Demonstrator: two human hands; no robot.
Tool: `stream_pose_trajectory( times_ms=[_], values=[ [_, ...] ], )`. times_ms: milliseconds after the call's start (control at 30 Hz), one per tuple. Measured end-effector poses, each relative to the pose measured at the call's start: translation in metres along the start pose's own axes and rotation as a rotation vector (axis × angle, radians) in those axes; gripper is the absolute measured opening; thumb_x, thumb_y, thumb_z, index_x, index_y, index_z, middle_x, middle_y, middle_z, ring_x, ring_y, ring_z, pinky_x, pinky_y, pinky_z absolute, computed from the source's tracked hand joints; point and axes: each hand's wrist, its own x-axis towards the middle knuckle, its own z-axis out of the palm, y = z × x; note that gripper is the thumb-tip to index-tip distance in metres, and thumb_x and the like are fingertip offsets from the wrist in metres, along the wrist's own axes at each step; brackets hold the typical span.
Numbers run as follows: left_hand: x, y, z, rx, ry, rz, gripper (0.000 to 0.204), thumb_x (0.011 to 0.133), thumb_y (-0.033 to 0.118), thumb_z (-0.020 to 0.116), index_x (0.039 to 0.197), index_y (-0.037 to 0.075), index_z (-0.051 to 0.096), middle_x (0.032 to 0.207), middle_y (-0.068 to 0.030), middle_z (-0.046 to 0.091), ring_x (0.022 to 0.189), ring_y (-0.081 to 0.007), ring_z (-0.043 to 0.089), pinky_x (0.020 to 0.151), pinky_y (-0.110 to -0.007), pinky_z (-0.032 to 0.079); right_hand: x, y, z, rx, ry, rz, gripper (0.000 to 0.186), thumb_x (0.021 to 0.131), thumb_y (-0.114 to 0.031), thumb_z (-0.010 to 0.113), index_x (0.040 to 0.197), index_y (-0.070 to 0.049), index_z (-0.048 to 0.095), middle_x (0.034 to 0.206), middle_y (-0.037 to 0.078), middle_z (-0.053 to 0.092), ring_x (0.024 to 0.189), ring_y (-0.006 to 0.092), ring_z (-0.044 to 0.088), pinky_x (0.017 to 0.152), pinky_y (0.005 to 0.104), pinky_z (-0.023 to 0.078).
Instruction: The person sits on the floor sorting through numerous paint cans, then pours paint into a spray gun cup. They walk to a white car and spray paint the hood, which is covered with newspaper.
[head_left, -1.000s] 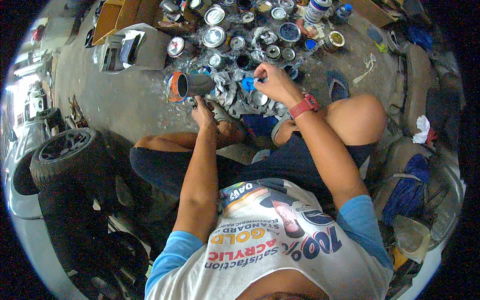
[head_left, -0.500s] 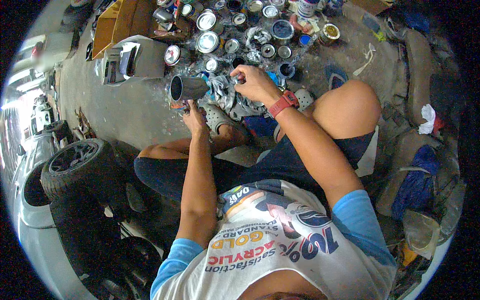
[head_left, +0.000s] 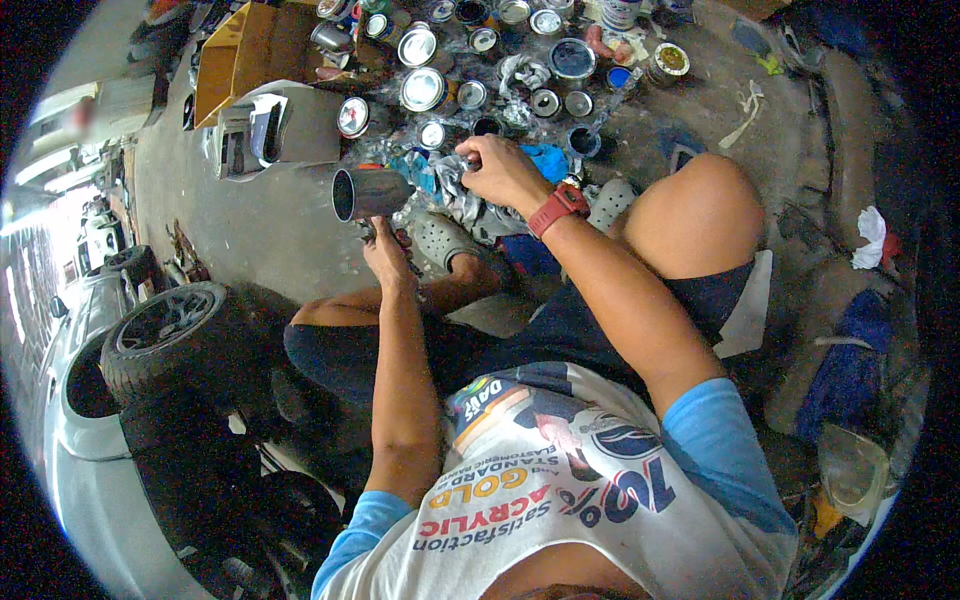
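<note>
Here, left hand (head_left: 387, 256) grips the cup (head_left: 380, 192) beyond it; right hand (head_left: 503, 174) curled, contents unclear.

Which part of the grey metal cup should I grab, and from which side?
Take the grey metal cup round its outer wall, probably from above: it's tipped sideways with its mouth facing left, and nothing covers its upward side.

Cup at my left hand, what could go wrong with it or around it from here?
The cup is tipped on its side above the left hand, mouth open, so anything left inside might spill; its contents aren't visible.

The right hand seems to pinch something too small to make out; if dropped, it could get lost in the rags.

Cans crowd just beyond that hand, so a forward reach might knock one.
</note>
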Motion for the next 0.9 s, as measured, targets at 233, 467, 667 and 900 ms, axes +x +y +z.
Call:
stream_pose_trajectory(
  times_ms=[233, 467, 667, 900],
  values=[
    [-0.009, 0.013, -0.004, 0.061, 0.006, 0.03, 0.044, 0.095, 0.05, 0.065, 0.079, 0.011, 0.053, 0.062, -0.0005, 0.053, 0.047, -0.0111, 0.047, 0.045, -0.026, 0.033, 0.007, 0.004, 0.003, -0.01, -0.001, -0.042, 0.035, 0.076, -0.015, 0.068, 0.108, -0.003, 0.072, 0.105, 0.018, 0.069, 0.099, 0.0322, 0.067, 0.088, 0.0405, 0.053],
    [-0.009, 0.021, -0.017, 0.093, -0.141, 0.033, 0.048, 0.096, 0.055, 0.059, 0.088, 0.008, 0.06, 0.074, -0.0054, 0.067, 0.057, -0.0123, 0.056, 0.05, -0.027, 0.038, 0.007, 0.007, 0.006, 0.04, 0.021, -0.008, 0.036, 0.078, -0.012, 0.07, 0.113, -0.007, 0.069, 0.101, 0.015, 0.068, 0.096, 0.0307, 0.067, 0.087, 0.0403, 0.053],
    [0.003, 0.026, -0.038, -0.022, -0.374, 0.023, 0.05, 0.102, 0.05, 0.047, 0.118, 0.004, 0.061, 0.096, -0.01, 0.076, 0.081, -0.0151, 0.071, 0.057, -0.025, 0.042, 0.003, -0.004, 0.005, 0.18, 0.009, -0.096, 0.028, 0.082, -0.014, 0.074, 0.107, -0.004, 0.067, 0.101, 0.013, 0.07, 0.095, 0.0252, 0.069, 0.088, 0.0361, 0.054],
    [-0.032, 0.066, -0.038, -0.126, -0.557, 0.05, 0.048, 0.095, 0.042, 0.049, 0.128, 0.008, 0.059, 0.104, -0.01, 0.075, 0.088, -0.0158, 0.07, 0.057, -0.023, 0.04, 0.001, -0.018, 0.007, 0.403, -0.077, -0.227, 0.027, 0.081, -0.005, 0.077, 0.107, -0.007, 0.072, 0.104, 0.007, 0.074, 0.094, 0.0151, 0.068, 0.087, 0.0322, 0.054]
  ],
)
